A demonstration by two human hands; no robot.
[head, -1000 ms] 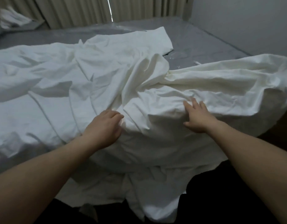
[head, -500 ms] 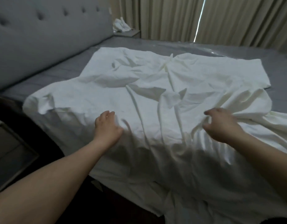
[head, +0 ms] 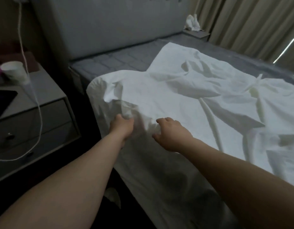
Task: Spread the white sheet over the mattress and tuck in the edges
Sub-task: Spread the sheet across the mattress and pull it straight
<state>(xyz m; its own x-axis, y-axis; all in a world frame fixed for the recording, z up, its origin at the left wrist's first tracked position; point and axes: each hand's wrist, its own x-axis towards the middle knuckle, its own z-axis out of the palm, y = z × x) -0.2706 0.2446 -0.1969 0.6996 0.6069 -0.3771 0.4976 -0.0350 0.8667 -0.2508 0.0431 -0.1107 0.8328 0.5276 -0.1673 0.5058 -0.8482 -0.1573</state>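
Observation:
The white sheet [head: 184, 103] lies crumpled over the grey mattress [head: 119, 60], and its near side hangs down the bed's edge. A strip of mattress by the headboard is bare. My left hand [head: 121, 126] is at the sheet's near corner by the bed edge, fingers curled into a bunched fold of cloth. Just to its right, my right hand [head: 171, 133] rests on top of the sheet with fingers spread and bent, holding nothing that I can see.
A grey padded headboard [head: 110, 22] stands behind the mattress. Left of the bed is a grey nightstand [head: 43, 103] with a paper cup [head: 15, 71], a dark tablet [head: 2, 100] and a white cable [head: 39, 116]. Beige curtains [head: 242, 22] hang on the far side.
The view has swung left toward the head of the bed. Both hands have moved along the sheet to its near corner, closer together, and my left hand has closed on a fold.

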